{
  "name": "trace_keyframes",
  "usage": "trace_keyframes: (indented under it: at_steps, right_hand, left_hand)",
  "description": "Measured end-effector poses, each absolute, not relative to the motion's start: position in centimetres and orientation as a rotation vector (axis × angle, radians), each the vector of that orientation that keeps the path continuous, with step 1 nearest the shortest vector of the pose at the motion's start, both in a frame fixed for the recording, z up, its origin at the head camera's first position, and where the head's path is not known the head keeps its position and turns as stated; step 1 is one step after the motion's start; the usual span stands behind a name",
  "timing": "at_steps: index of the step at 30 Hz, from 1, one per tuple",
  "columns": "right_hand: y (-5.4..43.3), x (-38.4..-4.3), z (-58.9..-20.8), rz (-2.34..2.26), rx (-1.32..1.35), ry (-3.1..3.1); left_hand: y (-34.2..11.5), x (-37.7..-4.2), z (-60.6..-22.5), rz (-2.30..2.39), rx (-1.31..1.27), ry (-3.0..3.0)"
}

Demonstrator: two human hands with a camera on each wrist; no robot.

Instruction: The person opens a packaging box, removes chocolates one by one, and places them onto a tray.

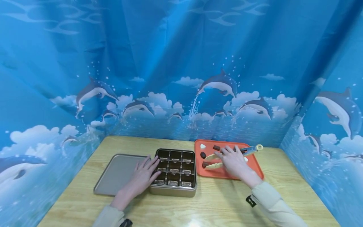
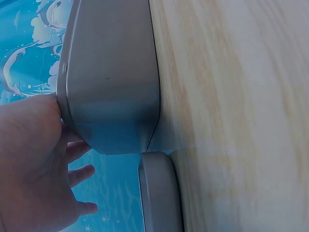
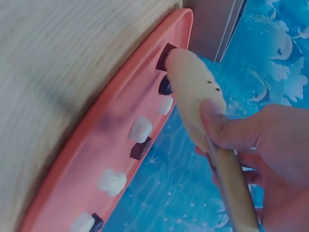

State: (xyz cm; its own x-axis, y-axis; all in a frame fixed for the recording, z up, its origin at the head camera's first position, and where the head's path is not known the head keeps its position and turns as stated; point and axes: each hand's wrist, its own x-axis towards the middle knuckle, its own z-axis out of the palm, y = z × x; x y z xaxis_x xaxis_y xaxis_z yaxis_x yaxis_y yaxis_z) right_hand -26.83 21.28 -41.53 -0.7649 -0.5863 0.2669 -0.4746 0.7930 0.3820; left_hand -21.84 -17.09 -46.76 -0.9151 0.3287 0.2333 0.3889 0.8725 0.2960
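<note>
My right hand (image 1: 233, 162) holds a pair of cream-tipped food tongs (image 1: 214, 165) over an orange-red tray (image 1: 256, 168). The thumb presses on one arm of the tongs (image 3: 193, 92) in the right wrist view. At the tray's left side, the tong tips stand at a brown chocolate piece (image 1: 204, 165); whether they grip it I cannot tell. My left hand (image 1: 144, 175) lies with fingers spread at the left rim of a bronze-coloured tin (image 1: 173, 191). That tin has a dark divided insert, whose compartments show no chocolates. In the left wrist view, the hand touches the tin's rim (image 2: 63, 82).
Several white and dark sweets lie on the tray, among them a white piece (image 1: 202, 146), a dark oval one (image 1: 203, 154) and a brown block (image 1: 216, 147). A flat metal lid (image 1: 114, 173) lies left of the tin. A blue dolphin-print curtain (image 1: 164, 63) hangs behind the wooden table.
</note>
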Motion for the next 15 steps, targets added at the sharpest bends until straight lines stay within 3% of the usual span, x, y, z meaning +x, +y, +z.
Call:
trace_keyframes:
  at_steps: [15]
  right_hand:
    - [23.4,-23.2,-43.1,-0.003,0.651,-2.752]
  left_hand:
    - [-17.1,-21.9,-46.9,-0.493,-0.560,-2.857]
